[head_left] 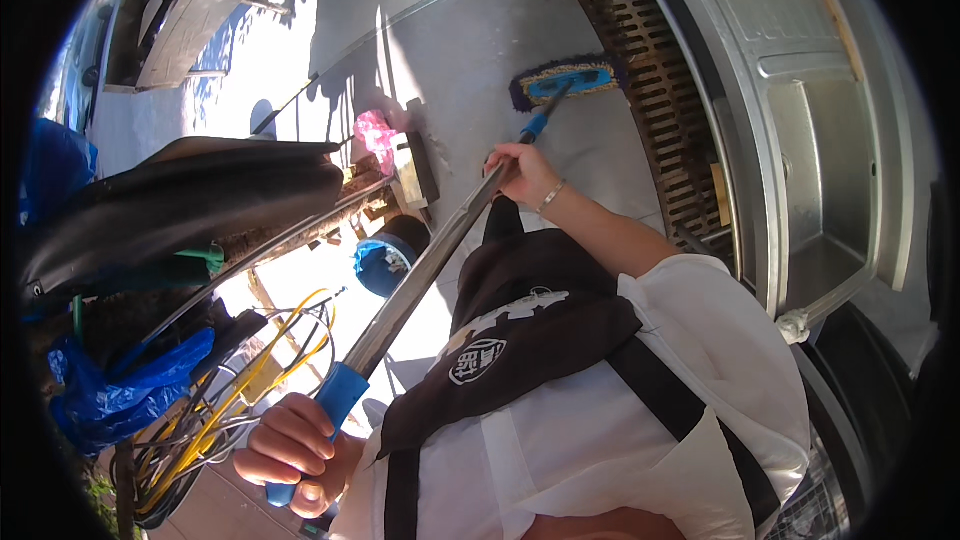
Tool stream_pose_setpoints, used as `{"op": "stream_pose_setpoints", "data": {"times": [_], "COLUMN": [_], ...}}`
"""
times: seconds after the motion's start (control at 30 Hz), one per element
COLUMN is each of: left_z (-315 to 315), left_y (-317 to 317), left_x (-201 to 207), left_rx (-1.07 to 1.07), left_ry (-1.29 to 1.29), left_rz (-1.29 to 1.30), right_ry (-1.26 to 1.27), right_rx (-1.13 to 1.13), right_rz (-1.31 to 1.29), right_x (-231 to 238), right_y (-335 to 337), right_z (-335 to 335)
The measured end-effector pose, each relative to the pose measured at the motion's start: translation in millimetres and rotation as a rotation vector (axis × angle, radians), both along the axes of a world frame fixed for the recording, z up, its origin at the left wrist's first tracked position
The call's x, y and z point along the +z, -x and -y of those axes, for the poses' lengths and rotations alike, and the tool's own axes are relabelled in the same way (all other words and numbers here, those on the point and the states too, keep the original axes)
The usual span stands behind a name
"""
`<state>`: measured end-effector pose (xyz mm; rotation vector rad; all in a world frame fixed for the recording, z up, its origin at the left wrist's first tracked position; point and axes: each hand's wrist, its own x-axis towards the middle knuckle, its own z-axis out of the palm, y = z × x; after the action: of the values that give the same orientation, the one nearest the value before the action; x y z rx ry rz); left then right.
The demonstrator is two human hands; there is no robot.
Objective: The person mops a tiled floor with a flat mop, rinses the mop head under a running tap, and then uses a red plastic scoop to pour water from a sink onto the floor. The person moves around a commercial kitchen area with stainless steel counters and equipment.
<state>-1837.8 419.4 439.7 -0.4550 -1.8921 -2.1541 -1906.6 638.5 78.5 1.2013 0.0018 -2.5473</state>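
A mop's long metal pole [425, 265] runs slantwise in front of my body. My left hand [300, 455] is closed round the blue grip at its near end. Farther up, my right hand [522, 176], with a bracelet at the wrist, wraps round the pole just below its blue collar. The flat mop head [568, 80], blue with a dark purple and beige fringe, lies on the grey floor beside a slotted metal grate. My palms are hidden by the pole and fingers.
A steel sink [825, 180] stands at the right, alongside the slotted grate [668, 90]. To the left are a blue-lined bin [382, 265], a pink plastic bag [375, 132], yellow and grey cables [225, 420], a blue bag [130, 385] and a black covering [180, 205].
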Motion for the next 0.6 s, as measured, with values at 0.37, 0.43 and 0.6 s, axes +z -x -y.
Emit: {"op": "stream_pose_setpoints", "data": {"times": [0.37,0.43,0.6], "left_z": [59,90,153], "left_y": [-130,-157,-239], "left_x": [-35,-32,25], "left_rx": [0.358,0.404,0.542], "left_ry": [-0.123,-0.136,-0.247], "left_rz": [0.281,0.216,0.033], "right_ry": [-0.467,-0.466,-0.315], "right_rx": [0.536,0.591,0.748], "right_rz": [0.436,0.456,0.431], "right_x": [-98,-91,-27], "right_y": [-18,-40,-124], "right_z": [50,83,181]}}
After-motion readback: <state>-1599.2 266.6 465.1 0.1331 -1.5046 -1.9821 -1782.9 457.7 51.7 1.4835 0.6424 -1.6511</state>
